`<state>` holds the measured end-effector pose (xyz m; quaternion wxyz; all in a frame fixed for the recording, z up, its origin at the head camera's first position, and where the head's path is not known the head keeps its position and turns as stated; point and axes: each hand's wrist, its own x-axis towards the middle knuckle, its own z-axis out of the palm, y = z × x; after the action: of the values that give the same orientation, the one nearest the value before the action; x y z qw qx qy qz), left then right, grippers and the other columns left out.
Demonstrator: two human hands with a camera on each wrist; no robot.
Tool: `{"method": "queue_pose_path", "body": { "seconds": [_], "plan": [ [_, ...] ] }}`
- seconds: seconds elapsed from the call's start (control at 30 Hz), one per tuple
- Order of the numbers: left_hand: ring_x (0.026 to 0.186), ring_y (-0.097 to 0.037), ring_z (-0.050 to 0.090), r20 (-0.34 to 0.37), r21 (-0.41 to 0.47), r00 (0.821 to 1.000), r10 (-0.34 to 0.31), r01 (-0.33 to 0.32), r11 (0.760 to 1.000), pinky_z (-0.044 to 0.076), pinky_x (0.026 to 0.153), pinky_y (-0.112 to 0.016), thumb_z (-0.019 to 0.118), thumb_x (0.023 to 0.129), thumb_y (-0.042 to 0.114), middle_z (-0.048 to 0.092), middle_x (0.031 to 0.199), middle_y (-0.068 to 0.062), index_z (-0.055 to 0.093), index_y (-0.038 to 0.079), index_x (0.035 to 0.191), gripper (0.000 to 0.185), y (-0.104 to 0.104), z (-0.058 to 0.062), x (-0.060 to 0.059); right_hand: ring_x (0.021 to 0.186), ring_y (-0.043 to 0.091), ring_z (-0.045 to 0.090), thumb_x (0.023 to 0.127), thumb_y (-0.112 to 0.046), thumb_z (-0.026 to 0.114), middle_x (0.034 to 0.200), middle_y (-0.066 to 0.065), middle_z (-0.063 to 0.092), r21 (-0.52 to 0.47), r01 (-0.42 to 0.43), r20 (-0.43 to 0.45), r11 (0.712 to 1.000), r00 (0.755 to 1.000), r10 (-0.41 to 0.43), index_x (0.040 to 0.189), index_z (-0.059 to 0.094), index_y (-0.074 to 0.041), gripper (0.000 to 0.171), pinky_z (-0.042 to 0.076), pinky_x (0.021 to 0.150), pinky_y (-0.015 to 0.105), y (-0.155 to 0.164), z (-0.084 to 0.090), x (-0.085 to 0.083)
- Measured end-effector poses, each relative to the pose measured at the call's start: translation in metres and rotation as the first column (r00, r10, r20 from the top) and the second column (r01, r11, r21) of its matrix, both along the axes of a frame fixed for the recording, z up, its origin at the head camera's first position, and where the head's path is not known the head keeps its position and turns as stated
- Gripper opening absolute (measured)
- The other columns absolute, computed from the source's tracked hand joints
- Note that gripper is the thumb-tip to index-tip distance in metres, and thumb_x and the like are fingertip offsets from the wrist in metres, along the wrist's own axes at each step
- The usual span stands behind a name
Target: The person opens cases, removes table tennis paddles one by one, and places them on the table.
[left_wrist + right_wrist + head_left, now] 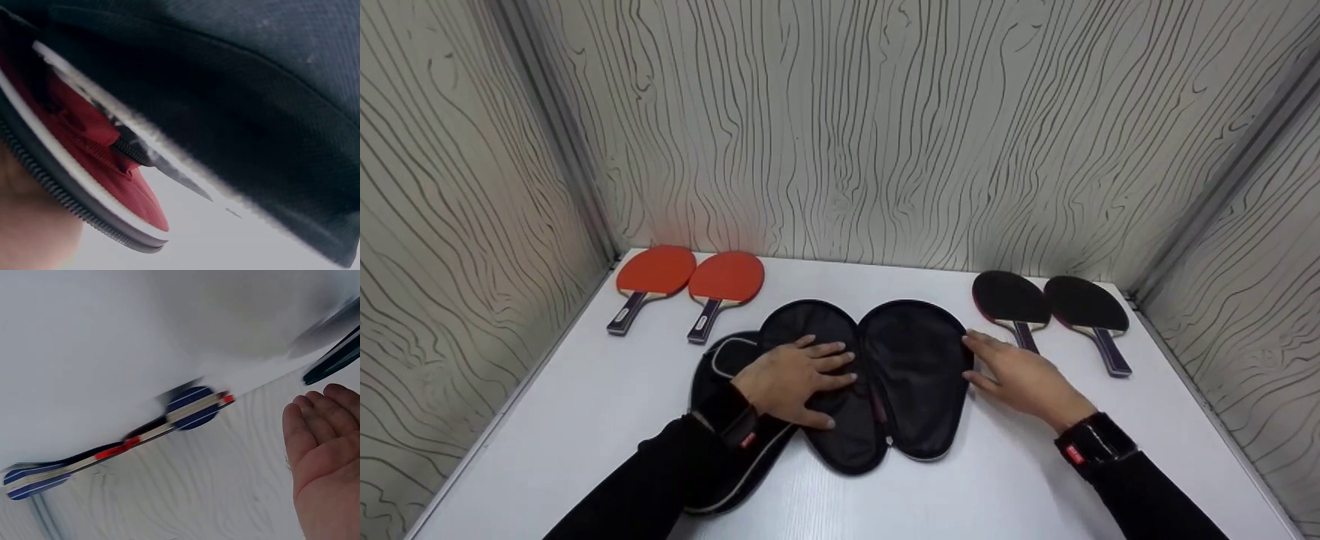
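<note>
A black paddle case lies spread with its two rounded halves side by side. My left hand rests on the left half, fingers spread and straight. Beside the right half is my right hand, its extended fingertips right at the outer edge. A second black case with pale piping and a cord loop lies at the left, partly hidden by my left forearm and the first case. Red lining shows between zippered edges in the left wrist view. In the right wrist view, the fingers appear close under a dark case edge.
Two red-faced table tennis paddles lie at the back left of the white table. Two black-faced paddles lie at the back right, beyond my right hand. Wood-patterned panels enclose the back and sides.
</note>
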<state>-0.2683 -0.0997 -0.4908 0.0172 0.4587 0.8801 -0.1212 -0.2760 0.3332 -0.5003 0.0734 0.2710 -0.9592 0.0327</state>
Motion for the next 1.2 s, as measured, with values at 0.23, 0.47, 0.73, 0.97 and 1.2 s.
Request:
{"method": "queue_pose_path", "body": {
  "seconds": [0.23, 0.47, 0.73, 0.97, 1.2],
  "plan": [
    [0.184, -0.018, 0.03, 0.0, -0.02, 1.0, 0.004, -0.004, 1.0, 0.032, 0.15, -0.049, 0.057, 0.114, 0.077, 0.034, 0.195, 0.004, 0.044, 0.034, 0.183, 0.082, 0.002, 0.002, -0.001, 0.156, 0.044, 0.068, 0.114, -0.044, 0.077, 0.17, 0.021, 0.067, 0.027, -0.187, 0.074, 0.982, 0.98, 0.185, 0.161, 0.07, -0.003, 0.063, 0.064, 0.119, 0.061, -0.023, -0.005, 0.015],
    [0.185, -0.017, 0.027, 0.043, -0.013, 0.999, 0.023, -0.022, 1.0, 0.03, 0.151, -0.05, 0.058, 0.113, 0.077, 0.033, 0.195, 0.005, 0.044, 0.035, 0.183, 0.083, 0.004, 0.003, -0.005, 0.161, 0.041, 0.064, 0.114, -0.054, 0.075, 0.176, 0.019, 0.061, 0.019, -0.238, 0.199, 0.971, 0.953, 0.23, 0.165, 0.068, -0.007, 0.069, 0.061, 0.124, 0.061, -0.03, -0.011, 0.017],
    [0.175, -0.018, 0.048, 0.015, 0.091, 0.999, 0.052, -0.053, 0.994, 0.039, 0.146, -0.044, 0.065, 0.113, 0.069, 0.055, 0.184, 0.004, 0.058, 0.029, 0.176, 0.074, 0.008, 0.01, -0.008, 0.161, 0.043, 0.063, 0.114, -0.053, 0.075, 0.177, 0.022, 0.06, 0.014, -0.238, 0.227, 0.971, 0.947, 0.229, 0.166, 0.067, -0.005, 0.071, 0.059, 0.125, 0.062, -0.033, -0.011, 0.017],
    [0.155, -0.031, 0.07, -0.047, 0.365, 0.973, 0.225, -0.193, 0.911, 0.057, 0.132, -0.052, 0.073, 0.114, 0.055, 0.071, 0.168, -0.009, 0.066, 0.017, 0.169, 0.066, 0.001, 0.023, -0.017, 0.16, 0.042, 0.065, 0.114, -0.053, 0.075, 0.176, 0.021, 0.061, 0.012, -0.237, 0.212, 0.971, 0.95, 0.229, 0.166, 0.067, -0.006, 0.07, 0.061, 0.124, 0.062, -0.032, -0.009, 0.019],
    [0.144, -0.042, 0.076, 0.062, 0.547, 0.898, 0.436, -0.396, 0.738, 0.068, 0.113, -0.061, 0.075, 0.115, 0.044, 0.074, 0.163, -0.017, 0.067, 0.009, 0.165, 0.062, -0.02, 0.032, -0.028, 0.157, 0.042, 0.067, 0.114, -0.052, 0.077, 0.175, 0.02, 0.062, 0.008, -0.23, 0.192, 0.973, 0.955, 0.225, 0.165, 0.068, -0.008, 0.069, 0.064, 0.12, 0.06, -0.032, -0.009, 0.021]
  ]
}}
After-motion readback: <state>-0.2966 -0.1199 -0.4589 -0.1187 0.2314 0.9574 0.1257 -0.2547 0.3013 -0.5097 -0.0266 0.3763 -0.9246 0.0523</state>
